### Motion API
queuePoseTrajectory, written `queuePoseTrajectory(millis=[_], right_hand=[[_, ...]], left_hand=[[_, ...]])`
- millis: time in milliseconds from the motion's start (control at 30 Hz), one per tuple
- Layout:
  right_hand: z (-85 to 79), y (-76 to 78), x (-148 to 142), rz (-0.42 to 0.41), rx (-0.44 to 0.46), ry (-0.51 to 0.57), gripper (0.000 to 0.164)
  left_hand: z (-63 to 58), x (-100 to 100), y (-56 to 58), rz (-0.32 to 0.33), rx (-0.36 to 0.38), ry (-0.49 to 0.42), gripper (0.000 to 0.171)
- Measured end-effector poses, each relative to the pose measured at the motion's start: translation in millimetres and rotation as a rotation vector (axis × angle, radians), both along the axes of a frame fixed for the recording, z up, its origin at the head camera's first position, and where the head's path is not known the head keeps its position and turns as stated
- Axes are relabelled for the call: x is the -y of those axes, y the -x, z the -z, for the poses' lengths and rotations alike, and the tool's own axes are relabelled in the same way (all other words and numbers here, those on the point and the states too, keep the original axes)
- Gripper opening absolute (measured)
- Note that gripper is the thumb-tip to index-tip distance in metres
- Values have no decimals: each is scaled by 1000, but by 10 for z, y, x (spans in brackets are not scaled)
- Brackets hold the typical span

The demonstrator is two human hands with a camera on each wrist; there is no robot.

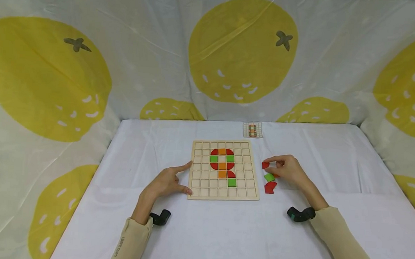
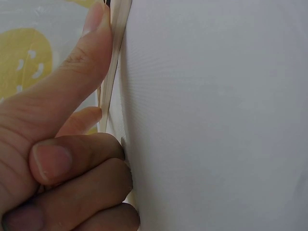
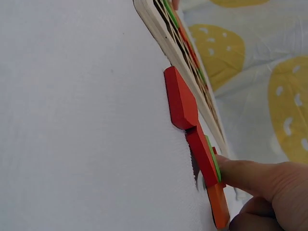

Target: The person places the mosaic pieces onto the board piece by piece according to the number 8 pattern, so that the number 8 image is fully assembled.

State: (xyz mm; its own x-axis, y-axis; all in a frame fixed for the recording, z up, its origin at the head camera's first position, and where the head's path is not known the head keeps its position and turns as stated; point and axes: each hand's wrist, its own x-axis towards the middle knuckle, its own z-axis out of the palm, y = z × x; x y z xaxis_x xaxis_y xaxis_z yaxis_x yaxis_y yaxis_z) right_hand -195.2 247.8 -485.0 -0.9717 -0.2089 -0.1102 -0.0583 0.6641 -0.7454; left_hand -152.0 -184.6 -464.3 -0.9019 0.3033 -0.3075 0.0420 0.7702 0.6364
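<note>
Presently clamping red piece [image 1: 265, 165] between thumb and forefinger of right hand [image 1: 288, 169], right of frame centre. Bracing board [image 1: 240, 174], at centre, with spread thumb and forefinger of left hand [image 1: 166, 181]. Best lifted level, clear of green piece [image 1: 269, 177], without nudging board.

One board [image 1: 213, 182], one card [image 1: 252, 130], eleven tiles [image 1: 222, 174] on board.

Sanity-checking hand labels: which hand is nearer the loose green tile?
Right. The right hand is immediately beside the loose green tile; the left hand is on the far side of the wooden grid board, touching its left edge.
</note>
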Motion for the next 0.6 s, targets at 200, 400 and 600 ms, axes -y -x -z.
queuePoseTrajectory(millis=[200, 400, 600], right_hand=[[-8, -14, 20, -3, -16, 33, 29], [-23, -142, 194, -77, -9, 94, 26], [-55, -313, 474, -197, 2, 137, 24]], left_hand=[[4, 4, 0, 7, -5, -5, 108], [6, 5, -5, 5, -4, -3, 108], [16, 2, -5, 3, -4, -9, 108]])
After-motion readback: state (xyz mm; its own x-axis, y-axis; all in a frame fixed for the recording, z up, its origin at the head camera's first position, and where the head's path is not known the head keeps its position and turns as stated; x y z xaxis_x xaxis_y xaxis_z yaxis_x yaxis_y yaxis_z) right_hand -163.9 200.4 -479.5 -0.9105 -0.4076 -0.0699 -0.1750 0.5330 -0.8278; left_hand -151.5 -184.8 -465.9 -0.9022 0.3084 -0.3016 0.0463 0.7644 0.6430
